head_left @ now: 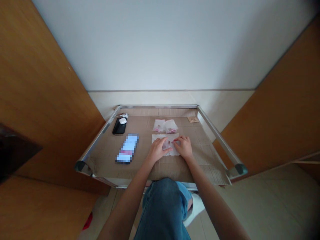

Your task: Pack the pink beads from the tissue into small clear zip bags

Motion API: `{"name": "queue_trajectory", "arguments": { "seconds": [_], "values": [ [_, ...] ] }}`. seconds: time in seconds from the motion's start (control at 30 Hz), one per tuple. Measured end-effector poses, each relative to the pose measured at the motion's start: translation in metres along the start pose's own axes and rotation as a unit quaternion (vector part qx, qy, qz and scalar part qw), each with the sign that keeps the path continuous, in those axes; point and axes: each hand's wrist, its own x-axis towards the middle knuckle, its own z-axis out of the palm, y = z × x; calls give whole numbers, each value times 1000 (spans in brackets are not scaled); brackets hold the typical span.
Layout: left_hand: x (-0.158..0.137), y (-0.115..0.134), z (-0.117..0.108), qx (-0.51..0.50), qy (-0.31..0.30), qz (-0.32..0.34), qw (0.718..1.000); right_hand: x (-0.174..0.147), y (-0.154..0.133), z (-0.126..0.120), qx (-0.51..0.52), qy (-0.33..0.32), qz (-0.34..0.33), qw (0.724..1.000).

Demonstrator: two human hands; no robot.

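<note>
A white sheet of paper (pixel 157 136) lies on the cardboard-covered surface under both hands. On it rests a small clear plastic bag or pile (pixel 167 144) with tiny reddish bits, too small to make out. My left hand (pixel 158 149) is at its left side, thumb and fingers apart around it. My right hand (pixel 184 147) is on the sheet's right part, fingertips pinched at a small red piece (pixel 173 142). Just beyond the sheet lie two translucent bags, the left bag (pixel 159 125) and the right bag (pixel 171 126), both with pink bits near their bottoms.
A metal-railed rack (pixel 160 106) frames the cardboard (pixel 140 170). To the left lie a blurred lit phone (pixel 128 149) and a black flat device (pixel 117 127) bearing a white earbud case (pixel 122 121). A brown paper piece (pixel 192 119) lies back right. My knee (pixel 165 203) is at the front edge.
</note>
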Motion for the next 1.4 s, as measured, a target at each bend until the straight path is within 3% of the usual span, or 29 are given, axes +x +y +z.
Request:
{"name": "queue_trajectory", "arguments": {
  "seconds": [0.27, 0.6, 1.4],
  "values": [
    [0, 2, 0, 2, 2, -9, 1000, 1, 2, 1, 102, -49, -113, 987],
    [0, 2, -1, -1, 2, -5, 1000, 1, 0, -1, 28, -32, -24, 999],
    [0, 2, -1, 2, -5, -14, 1000, 0, -3, -3, 24, -31, -26, 999]
  ]
}}
